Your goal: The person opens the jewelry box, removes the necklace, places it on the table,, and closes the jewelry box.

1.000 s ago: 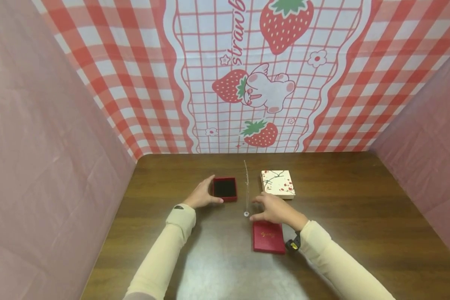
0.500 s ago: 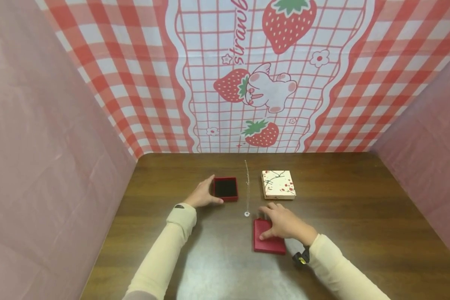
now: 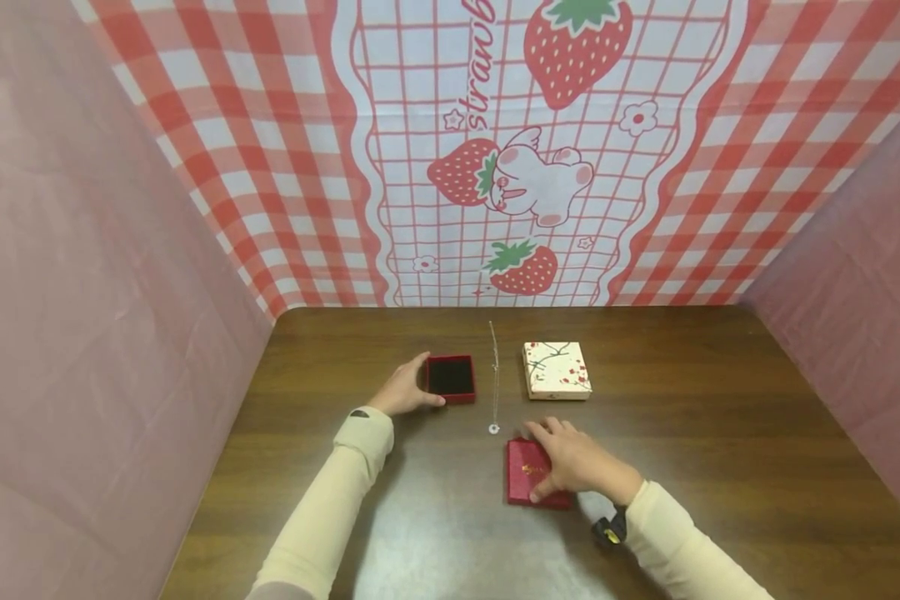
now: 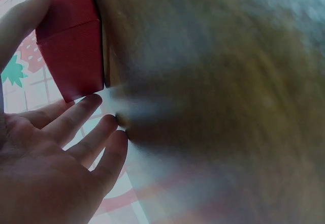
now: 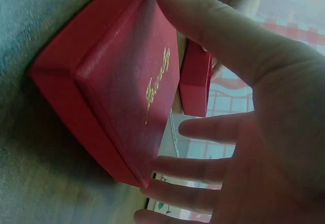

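Note:
A small red box base (image 3: 470,381) with a black insert stands on the table. My left hand (image 3: 402,389) is at its left side, fingers fairly straight. In the left wrist view, its thumb lies against the red wall and the fingertips are near the lower corner. A red box lid (image 3: 523,481) with gold lettering lies nearer to me on the right. Over its right part is my right hand (image 3: 577,460), thumb at the near edge and fingers stretched toward the far edge. Between the two boxes, a fine chain necklace (image 3: 494,428) with a round pendant lies stretched out.
A white box with a blossom print (image 3: 557,369) stands at the back right, beyond the lid. The brown table (image 3: 682,392) backs onto a checked strawberry cloth (image 3: 525,267). Pink curtains (image 3: 855,233) hang at both sides.
My right hand has moved toward me and to the right, from beside the pendant to over the red lid. The left hand, red base, necklace and white box stay put.

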`<state>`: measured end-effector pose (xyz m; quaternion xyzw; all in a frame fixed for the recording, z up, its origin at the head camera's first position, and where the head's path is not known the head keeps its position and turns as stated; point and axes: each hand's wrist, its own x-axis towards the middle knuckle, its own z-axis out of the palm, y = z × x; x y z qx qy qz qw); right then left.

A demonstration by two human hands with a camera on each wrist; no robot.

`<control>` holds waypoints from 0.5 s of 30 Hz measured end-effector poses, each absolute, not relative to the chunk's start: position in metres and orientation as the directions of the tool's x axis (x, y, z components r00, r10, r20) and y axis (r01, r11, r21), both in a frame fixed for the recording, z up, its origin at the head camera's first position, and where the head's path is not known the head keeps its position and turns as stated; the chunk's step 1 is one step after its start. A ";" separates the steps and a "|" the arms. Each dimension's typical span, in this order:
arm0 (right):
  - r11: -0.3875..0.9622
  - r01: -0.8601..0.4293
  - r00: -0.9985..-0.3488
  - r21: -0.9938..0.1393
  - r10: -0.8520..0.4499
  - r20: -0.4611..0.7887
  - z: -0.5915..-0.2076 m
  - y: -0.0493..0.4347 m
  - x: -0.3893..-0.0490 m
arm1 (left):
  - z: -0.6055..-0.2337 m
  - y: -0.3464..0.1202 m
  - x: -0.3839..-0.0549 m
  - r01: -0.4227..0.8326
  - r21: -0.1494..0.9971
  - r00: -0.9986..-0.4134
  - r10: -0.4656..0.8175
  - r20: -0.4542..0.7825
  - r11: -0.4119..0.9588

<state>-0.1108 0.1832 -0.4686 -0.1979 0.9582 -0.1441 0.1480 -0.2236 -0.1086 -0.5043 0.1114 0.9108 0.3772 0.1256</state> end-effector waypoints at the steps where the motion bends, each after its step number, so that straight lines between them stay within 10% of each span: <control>1: 0.881 -0.334 -0.877 -0.334 -0.421 -0.232 -0.468 0.183 -0.110 | -0.504 -0.109 -0.224 0.104 0.721 -0.943 0.297 -0.147 0.685; 15: 0.883 -0.300 -0.881 -0.361 -0.402 -0.249 -0.475 0.178 -0.101 | -0.503 -0.109 -0.224 0.089 0.718 -0.945 0.287 -0.158 0.690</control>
